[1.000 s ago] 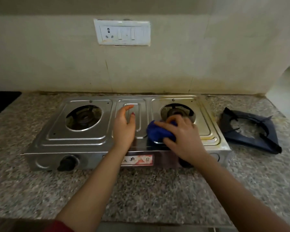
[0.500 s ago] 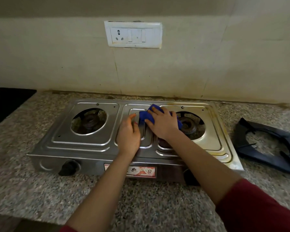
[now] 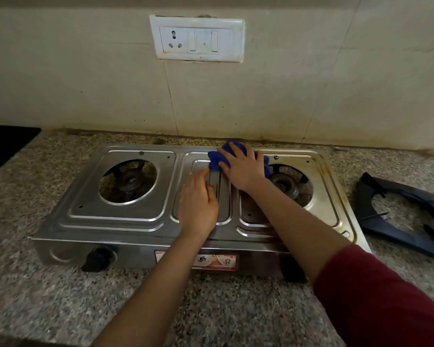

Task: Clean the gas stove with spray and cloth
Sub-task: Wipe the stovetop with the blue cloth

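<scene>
Head view: your right hand, fingers spread flat, has pushed the cloth from the front to the back edge of the stove. Your left hand lies flat, bracing its middle. The centre strip looks covered; the burner surrounds likely remain.

Gas stove, 2-burner, steel, is sitting on granite counter; R hand is pressing blue cloth w/ spread fingers at stove's back edge, just L of R burner; L hand is resting flat on centre panel; black pan support is lying on counter, R of stove; switch plate is hanging on wall.
</scene>
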